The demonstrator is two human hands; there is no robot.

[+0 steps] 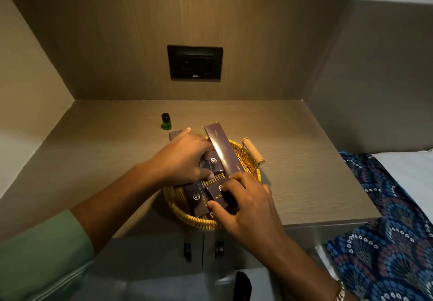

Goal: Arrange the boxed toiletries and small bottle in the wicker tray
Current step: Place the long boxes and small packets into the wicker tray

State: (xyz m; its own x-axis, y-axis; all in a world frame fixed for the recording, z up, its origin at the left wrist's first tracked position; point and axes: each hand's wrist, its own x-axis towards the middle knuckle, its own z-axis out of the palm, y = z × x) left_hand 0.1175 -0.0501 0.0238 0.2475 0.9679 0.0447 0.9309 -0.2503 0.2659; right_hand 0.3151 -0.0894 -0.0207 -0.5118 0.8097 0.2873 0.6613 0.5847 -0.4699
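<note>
A round yellow wicker tray (251, 168) with a wooden handle sits on the brown tabletop (304, 160). Several dark purple boxes lie in it. A long box (222, 151) leans across the far rim. My left hand (182, 160) grips a small square box (213, 163) in the tray's middle. My right hand (243, 204) holds another small box (216, 194) at the near side, next to a medium box (198, 198). A small green bottle (166, 121) with a black cap stands upright on the table, behind the tray to the left. Another purple box (174, 135) shows partly behind my left hand.
A black wall socket (195, 62) is set in the back panel. Walls close the nook on the left and rear. A patterned blue cloth (386, 230) lies on a bed to the right. Cabinet doors with dark knobs (187, 249) are below the table edge.
</note>
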